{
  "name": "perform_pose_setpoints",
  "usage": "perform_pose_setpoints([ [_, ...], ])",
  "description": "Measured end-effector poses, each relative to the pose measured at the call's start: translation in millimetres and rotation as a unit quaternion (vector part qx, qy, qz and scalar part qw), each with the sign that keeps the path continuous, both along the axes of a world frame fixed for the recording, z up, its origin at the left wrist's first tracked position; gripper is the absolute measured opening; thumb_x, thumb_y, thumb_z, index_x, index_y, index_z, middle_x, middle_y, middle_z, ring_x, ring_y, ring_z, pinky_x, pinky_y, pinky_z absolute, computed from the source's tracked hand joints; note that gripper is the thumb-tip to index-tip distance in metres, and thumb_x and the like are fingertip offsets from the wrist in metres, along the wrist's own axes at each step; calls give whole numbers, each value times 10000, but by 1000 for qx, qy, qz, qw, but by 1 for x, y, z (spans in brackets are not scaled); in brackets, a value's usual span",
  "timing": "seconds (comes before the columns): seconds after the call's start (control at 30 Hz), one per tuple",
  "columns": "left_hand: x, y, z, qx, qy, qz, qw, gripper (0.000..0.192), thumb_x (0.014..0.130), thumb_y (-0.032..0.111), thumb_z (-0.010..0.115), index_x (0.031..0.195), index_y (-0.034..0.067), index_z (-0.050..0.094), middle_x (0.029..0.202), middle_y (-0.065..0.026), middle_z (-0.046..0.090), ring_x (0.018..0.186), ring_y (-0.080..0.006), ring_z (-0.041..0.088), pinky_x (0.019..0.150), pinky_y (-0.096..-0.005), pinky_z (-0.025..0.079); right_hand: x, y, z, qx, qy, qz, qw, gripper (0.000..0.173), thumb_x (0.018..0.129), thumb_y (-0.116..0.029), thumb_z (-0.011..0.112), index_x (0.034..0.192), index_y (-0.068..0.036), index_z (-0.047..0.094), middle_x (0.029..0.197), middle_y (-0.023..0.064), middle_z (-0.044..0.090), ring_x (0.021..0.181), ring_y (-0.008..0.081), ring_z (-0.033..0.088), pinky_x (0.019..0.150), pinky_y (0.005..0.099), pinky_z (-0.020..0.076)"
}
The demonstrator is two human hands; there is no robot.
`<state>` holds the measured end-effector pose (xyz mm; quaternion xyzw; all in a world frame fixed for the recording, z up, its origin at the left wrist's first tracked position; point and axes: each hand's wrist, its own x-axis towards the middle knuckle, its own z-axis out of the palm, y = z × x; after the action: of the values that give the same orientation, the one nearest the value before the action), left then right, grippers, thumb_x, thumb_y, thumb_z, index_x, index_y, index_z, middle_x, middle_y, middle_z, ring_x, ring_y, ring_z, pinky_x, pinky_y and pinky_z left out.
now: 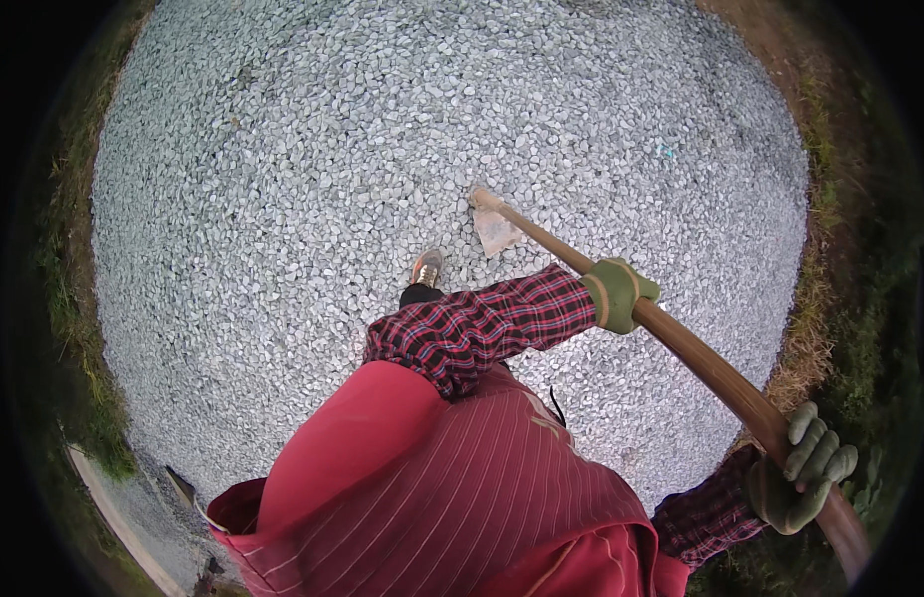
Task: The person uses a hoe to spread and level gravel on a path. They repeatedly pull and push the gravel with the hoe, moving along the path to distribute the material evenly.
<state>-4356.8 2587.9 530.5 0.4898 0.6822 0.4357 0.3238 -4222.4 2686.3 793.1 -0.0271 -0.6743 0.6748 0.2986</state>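
A hoe with a long wooden handle (704, 366) runs from the gravel ahead of me down to the lower right. Its dusty, flat metal blade (495, 230) rests on the grey gravel (320, 186). My left hand (622, 295), in a green glove, is wrapped around the middle of the handle. Further up the handle, near the right rim, my right hand (801, 470) holds it in a matching glove, fingers curled around the wood. Both sleeves are plaid, and red clothing covers my body.
One shoe (428, 267) stands on the gravel just left of the hoe blade. Grass and bare soil (809, 298) border the gravel on the right, with more grass (96, 388) on the left. A pale curved edge (122, 522) shows at the lower left. A small turquoise spot (665, 151) lies among the stones.
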Motion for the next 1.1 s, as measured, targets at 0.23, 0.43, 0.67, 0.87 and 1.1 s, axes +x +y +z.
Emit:
perform_pose_setpoints([
  [0.23,17,19,80,45,42,-102,993,262,704,209,650,956,164,593,757,-52,623,755,-233,614,692,-385,473,7,-30,76,143,99,-12,985,207,772,-206,597,717,-169,401,494,-109,387,469,46,404,652,248,365],
  [0.43,-13,7,-50,-104,89,31,990,215,657,127,656,854,170,582,762,-54,629,712,-238,615,649,-363,469,-5,-24,-73,77,0,60,995,170,843,-70,525,747,-126,396,558,-11,405,535,116,463,733,390,446],
  [0.67,-12,3,-49,-111,68,-39,991,233,677,140,634,904,183,602,804,-63,638,799,-263,617,720,-380,468,41,-12,-68,51,-92,-16,994,210,800,-90,578,705,-138,397,572,-31,398,606,124,489,887,395,420],
  [0.87,2,-13,35,29,90,-2,995,210,653,191,647,854,193,586,711,-32,620,716,-251,585,696,-388,452,-4,-41,51,122,95,76,985,161,760,-189,579,799,-155,426,499,-118,443,486,11,475,692,243,377],
  [1.1,-25,-82,-70,-113,50,180,976,209,609,96,677,783,115,564,706,-95,619,667,-293,605,599,-393,461,-33,-60,-70,13,33,162,986,217,815,-150,624,771,-123,413,513,-34,449,488,104,492,657,341,471],
])
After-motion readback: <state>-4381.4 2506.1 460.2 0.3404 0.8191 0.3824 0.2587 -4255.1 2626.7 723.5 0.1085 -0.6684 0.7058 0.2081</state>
